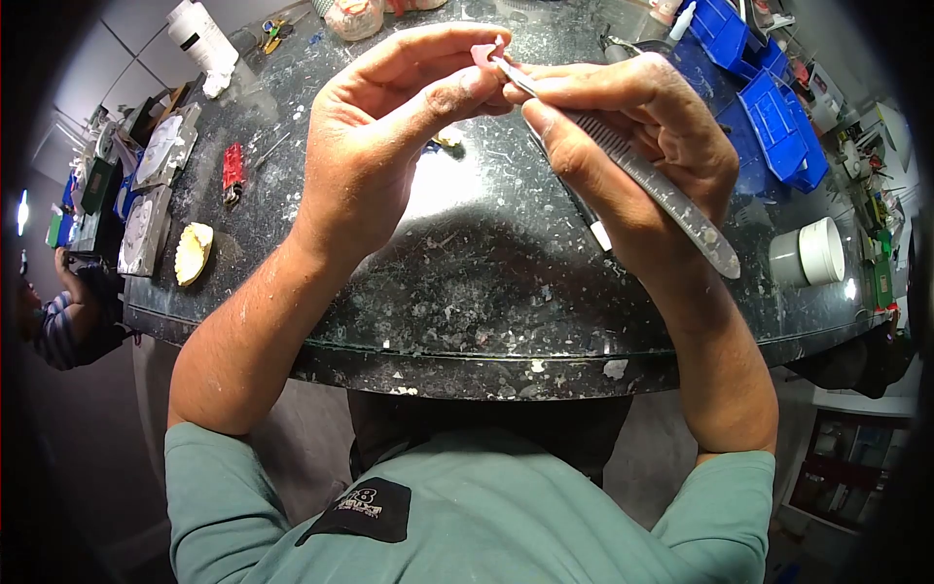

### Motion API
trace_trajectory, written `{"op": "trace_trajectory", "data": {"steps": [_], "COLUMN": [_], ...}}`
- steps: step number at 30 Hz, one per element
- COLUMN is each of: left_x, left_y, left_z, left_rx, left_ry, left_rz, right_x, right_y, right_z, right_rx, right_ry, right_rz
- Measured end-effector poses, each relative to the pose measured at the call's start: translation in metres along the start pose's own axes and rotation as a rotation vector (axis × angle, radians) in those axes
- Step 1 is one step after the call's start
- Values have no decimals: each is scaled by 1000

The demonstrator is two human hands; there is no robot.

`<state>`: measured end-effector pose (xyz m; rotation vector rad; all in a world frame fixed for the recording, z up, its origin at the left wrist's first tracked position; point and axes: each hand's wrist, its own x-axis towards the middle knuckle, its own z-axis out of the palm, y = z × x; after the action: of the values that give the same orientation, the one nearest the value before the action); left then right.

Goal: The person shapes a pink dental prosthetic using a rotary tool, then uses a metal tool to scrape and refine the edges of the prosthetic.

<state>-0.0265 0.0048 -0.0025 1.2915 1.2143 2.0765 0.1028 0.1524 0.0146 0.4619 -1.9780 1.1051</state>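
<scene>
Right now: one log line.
left hand: holding pink piece | right hand: holding metal tool, tip at piece | table: white tub

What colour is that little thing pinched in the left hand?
The small piece in the left hand is pink; it shows in the head view.

The left arm and right arm are bent and reach forward. The left hand is curved, with its thumb and pointer finger pinching. The right hand pinches too, close beside it.
</scene>
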Motion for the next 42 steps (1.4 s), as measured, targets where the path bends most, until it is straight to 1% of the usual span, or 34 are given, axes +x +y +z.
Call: {"op": "trace_trajectory", "data": {"steps": [3, 5, 9, 11, 19, 27, 32, 34, 37, 38, 40, 41, 42], "left_x": [0, -1, 1, 1, 0, 0, -2, -1, -2, -2, -1, -1, -1], "left_y": [0, 0, 1, 3, 1, 0, 1, 1, 0, 0, 0, 0, -1], "left_z": [1, 2, 3, 8, 6, 6, 8, 9, 9, 9, 10, 11, 11], "left_rx": [51, 45, 12, 5, 21, 41, 31, 38, 45, 44, 35, 24, 25], "left_ry": [-14, 18, 3, 80, 76, 55, 84, 74, 65, 65, 63, 62, 62], "left_rz": [22, 17, 25, 57, 44, 60, 46, 61, 64, 51, 67, 83, 84], "right_x": [0, 0, 1, 2, 1, 0, -1, -2, -3, -3, -3, -3, -3], "right_y": [-1, 0, 2, 2, -3, -1, -3, -5, -3, -3, -1, 0, 0], "right_z": [-1, 0, -1, 0, 0, -1, 1, 2, 1, 2, 4, 5, 6], "right_rx": [-5, -14, -5, -15, -26, 2, 5, 99, 123, 122, 102, 102, 173], "right_ry": [-15, -24, 7, 2, 0, -7, 1, 26, 31, 30, 73, 73, 128], "right_rz": [14, 21, -64, -91, -5, 15, 35, 116, 144, 144, 80, 79, 112]}}
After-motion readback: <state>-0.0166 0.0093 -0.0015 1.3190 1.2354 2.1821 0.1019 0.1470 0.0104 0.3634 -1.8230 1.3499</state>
